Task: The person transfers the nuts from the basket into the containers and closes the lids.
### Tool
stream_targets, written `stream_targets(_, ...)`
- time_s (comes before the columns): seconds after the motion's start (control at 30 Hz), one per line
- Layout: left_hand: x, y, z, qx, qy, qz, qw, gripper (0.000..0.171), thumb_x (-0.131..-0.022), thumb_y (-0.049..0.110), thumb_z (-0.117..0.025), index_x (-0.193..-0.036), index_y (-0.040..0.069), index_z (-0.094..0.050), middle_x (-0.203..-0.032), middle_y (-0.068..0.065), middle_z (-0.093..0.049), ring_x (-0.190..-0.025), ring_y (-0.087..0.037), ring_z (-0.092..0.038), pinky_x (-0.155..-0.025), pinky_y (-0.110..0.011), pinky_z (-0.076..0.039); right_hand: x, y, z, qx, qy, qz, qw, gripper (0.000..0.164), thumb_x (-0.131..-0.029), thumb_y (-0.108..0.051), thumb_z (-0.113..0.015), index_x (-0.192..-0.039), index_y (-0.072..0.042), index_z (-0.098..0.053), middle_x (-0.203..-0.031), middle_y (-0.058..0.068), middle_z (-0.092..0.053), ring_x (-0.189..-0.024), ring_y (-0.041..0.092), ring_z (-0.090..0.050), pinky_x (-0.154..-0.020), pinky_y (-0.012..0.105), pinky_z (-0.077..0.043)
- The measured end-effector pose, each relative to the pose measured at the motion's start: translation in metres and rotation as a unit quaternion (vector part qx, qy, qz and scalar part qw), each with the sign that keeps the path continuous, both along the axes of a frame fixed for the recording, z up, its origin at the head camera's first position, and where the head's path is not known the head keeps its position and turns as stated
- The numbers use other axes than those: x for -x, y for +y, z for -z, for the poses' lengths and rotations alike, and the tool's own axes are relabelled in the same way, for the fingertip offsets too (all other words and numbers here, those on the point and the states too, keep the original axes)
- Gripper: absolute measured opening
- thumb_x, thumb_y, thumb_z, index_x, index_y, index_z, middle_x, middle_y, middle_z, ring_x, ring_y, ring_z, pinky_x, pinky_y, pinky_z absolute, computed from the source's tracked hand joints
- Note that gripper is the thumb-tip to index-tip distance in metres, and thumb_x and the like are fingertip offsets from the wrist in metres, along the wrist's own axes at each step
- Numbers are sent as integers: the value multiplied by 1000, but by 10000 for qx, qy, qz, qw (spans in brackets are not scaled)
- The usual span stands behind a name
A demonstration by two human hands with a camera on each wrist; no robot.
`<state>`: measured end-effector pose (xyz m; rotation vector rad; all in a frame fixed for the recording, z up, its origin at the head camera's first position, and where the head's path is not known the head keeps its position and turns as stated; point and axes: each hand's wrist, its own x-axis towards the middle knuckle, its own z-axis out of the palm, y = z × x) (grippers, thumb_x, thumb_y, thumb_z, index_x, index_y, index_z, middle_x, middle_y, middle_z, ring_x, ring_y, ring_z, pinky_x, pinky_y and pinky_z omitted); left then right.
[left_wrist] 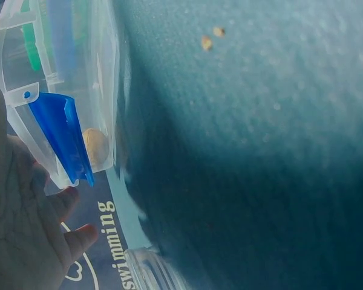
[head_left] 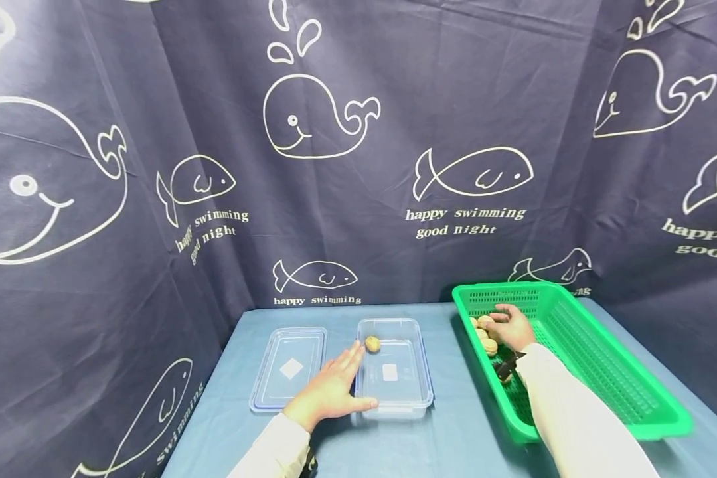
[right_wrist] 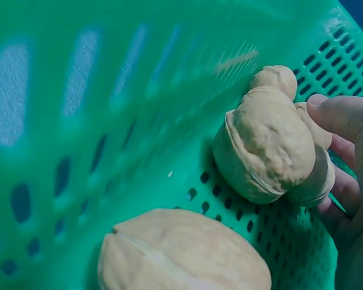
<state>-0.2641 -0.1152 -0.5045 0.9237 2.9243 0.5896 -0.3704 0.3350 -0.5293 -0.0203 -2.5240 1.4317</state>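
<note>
My left hand [head_left: 332, 386] lies along the left side of a clear plastic box [head_left: 423, 372], fingers straight and thumb over its near edge. Inside the box, a single walnut [head_left: 372, 344] sits near the far left corner; the left wrist view shows that walnut [left_wrist: 95, 148] through the wall, beside a blue clip [left_wrist: 62, 133]. Reaching into a green basket [head_left: 609, 332], my right hand [head_left: 514, 330] pinches a walnut [right_wrist: 314, 125] between thumb and fingers. Other walnuts [right_wrist: 269, 142] crowd around it by the basket's left wall, and one larger-looking walnut [right_wrist: 181, 254] lies nearer the wrist camera.
A clear lid [head_left: 289, 368] lies flat on the blue tablecloth [head_left: 448, 425], left of the box. Small crumbs [left_wrist: 207, 43] dot the cloth. Behind the table hangs a dark curtain [head_left: 388, 219] with whale and fish drawings. The basket's raised rim surrounds my right hand.
</note>
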Motion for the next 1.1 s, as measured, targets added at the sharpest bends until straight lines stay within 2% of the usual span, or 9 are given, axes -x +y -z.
stream_targets(0.23,-1,1,1,-5,-13,-19,10000,112,-83,73,-62,-162,5,-20,-169,-9,-16,-153,-28,-23,-117,-59,-25,-2,1,2,-185,-161,-41,9997,67,-91,-21,-75,-140,12,-43,-127,36,-60,-115,49,-61,-77,26,-50)
stream_targets(0.53,-2,1,0,18,-53,-20,10000,112,-84,72,-63,-162,5,-18,-169,-9,-15,-153,-30,-22,-118,-59,-24,-3,2,3,-138,-151,-66,9998,67,-91,-22,-77,-138,11,-44,-122,34,-64,-109,43,-66,-76,23,-50)
stream_targets(0.63,-2,2,-1,14,-70,-9,10000,112,-84,71,-64,-162,5,-18,-169,-10,-15,-153,-30,-23,-118,-59,-25,-2,4,3,-36,-84,-63,9999,68,-90,-23,-77,-140,10,-43,-122,33,-65,-105,34,-68,-75,22,-50)
stream_targets(0.83,-1,3,-2,99,-56,15,9999,112,-84,72,-63,-162,5,-18,-169,-11,-14,-152,-32,-24,-118,-59,-25,3,7,-6,76,126,-42,9999,70,-91,-25,-77,-143,7,-43,-123,29,-66,-94,6,-66,-75,17,-49)
stream_targets(0.93,1,3,-2,103,-37,-6,9999,112,-84,72,-63,-162,5,-18,-169,-12,-15,-152,-33,-25,-118,-58,-25,3,3,-17,180,293,-80,9994,70,-91,-25,-77,-144,7,-43,-124,29,-66,-89,-6,-61,-75,15,-48)
stream_targets(1.1,1,2,-3,127,-60,-9,9999,112,-84,73,-62,-162,4,-19,-169,-12,-15,-152,-31,-24,-118,-58,-25,0,-7,-39,299,493,-157,9982,65,-93,-20,-75,-143,8,-43,-125,33,-63,-85,-16,-54,-74,13,-48)
